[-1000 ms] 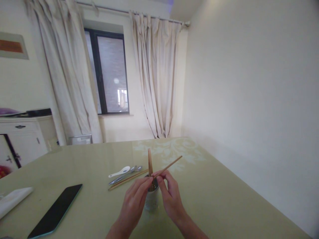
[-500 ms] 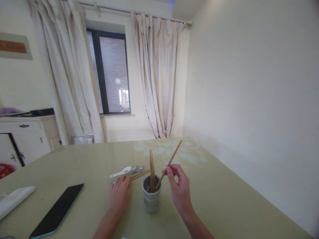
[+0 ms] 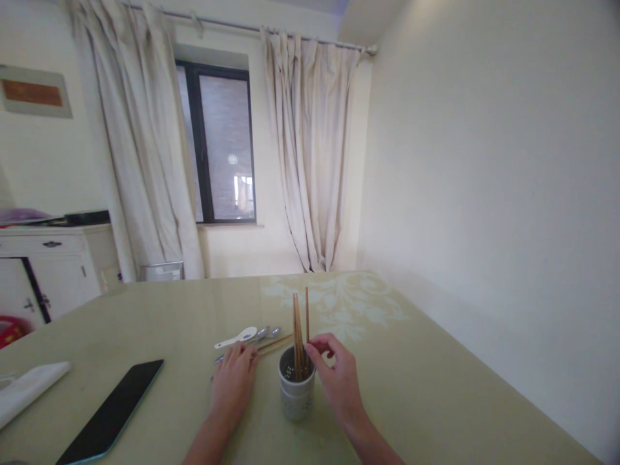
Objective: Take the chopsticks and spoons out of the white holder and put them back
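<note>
A small white holder cup (image 3: 296, 396) stands on the table in front of me with several wooden chopsticks (image 3: 299, 323) upright in it. My right hand (image 3: 338, 381) is at the cup's right rim, thumb and forefinger pinched on one chopstick standing in the cup. My left hand (image 3: 234, 382) rests palm down to the cup's left, its fingers on loose chopsticks (image 3: 274, 341) lying on the table. Beside these lie a white ceramic spoon (image 3: 237, 337) and metal spoons (image 3: 267, 332).
A dark phone (image 3: 112, 410) lies face up at the left, with a folded white cloth (image 3: 29, 389) further left. The pale green table (image 3: 436, 387) meets a wall on the right. A white cabinet (image 3: 48, 265) and a curtained window (image 3: 223, 148) stand beyond.
My right hand swung the tilted chopstick upright and lowered it into the cup. My left hand left the cup and came down on the loose chopsticks at the left.
</note>
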Demonstrator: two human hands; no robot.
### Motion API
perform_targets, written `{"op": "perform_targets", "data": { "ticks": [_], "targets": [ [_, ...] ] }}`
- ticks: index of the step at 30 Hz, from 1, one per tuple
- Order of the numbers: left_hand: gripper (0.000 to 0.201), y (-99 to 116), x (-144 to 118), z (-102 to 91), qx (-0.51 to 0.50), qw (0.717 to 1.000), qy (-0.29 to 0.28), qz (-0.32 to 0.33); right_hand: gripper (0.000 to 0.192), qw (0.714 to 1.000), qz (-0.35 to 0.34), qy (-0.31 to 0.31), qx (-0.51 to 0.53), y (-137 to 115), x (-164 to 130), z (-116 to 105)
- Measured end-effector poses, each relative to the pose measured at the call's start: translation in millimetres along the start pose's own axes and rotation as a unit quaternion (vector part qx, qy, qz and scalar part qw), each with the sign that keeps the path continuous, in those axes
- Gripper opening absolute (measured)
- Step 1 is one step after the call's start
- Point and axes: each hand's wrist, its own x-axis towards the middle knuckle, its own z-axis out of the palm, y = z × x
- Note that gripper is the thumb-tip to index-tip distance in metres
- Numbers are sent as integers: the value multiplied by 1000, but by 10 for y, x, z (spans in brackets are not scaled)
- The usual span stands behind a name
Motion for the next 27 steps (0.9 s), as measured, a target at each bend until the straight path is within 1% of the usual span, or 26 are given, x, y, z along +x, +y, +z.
{"op": "perform_targets", "data": {
  "ticks": [4, 8, 10, 12, 14, 15, 17, 19, 21, 23, 24, 25, 27],
  "targets": [
    [31, -1, -13, -32, -6, 1000, 1, 8, 19, 1000, 6, 3, 0, 12, -20, 11],
    [28, 13, -9, -51, -13, 1000, -9, 4, 19, 1000, 1, 15, -6, -15, -30, 1],
    [28, 35, -1, -60, -22, 1000, -2, 1, 21, 1000, -1, 21, -12, -33, -36, -12],
    [28, 77, 7, -84, -57, 998, 23, -10, 23, 999, -4, 28, -20, -49, -48, -27],
    [28, 140, 4, -135, -128, 990, 60, -28, 25, 999, -19, 36, -25, -66, -65, -42],
    [28, 179, -5, -171, -171, 981, 83, -31, 26, 999, -30, 37, -26, -74, -77, -47],
    [29, 266, -43, -262, -248, 957, 148, -25, 26, 998, -56, 33, -26, -93, -103, -53],
    [28, 362, -111, -361, -296, 930, 219, 20, 26, 996, -78, 19, -25, -114, -132, -52],
    [24, 458, -198, -446, -313, 905, 269, 106, 23, 995, -100, -2, -22, -136, -164, -49],
    [19, 548, -289, -502, -307, 884, 290, 199, 22, 992, -121, -26, -11, -157, -196, -43],
    [18, 588, -330, -518, -303, 875, 296, 234, 22, 991, -126, -34, -1, -168, -212, -39],
    [19, 624, -366, -529, -302, 867, 301, 257, 22, 991, -126, -40, 13, -179, -225, -34],
    [20, 676, -420, -541, -309, 858, 304, 276, 23, 992, -105, -48, 49, -203, -244, -24]
  ]
}}
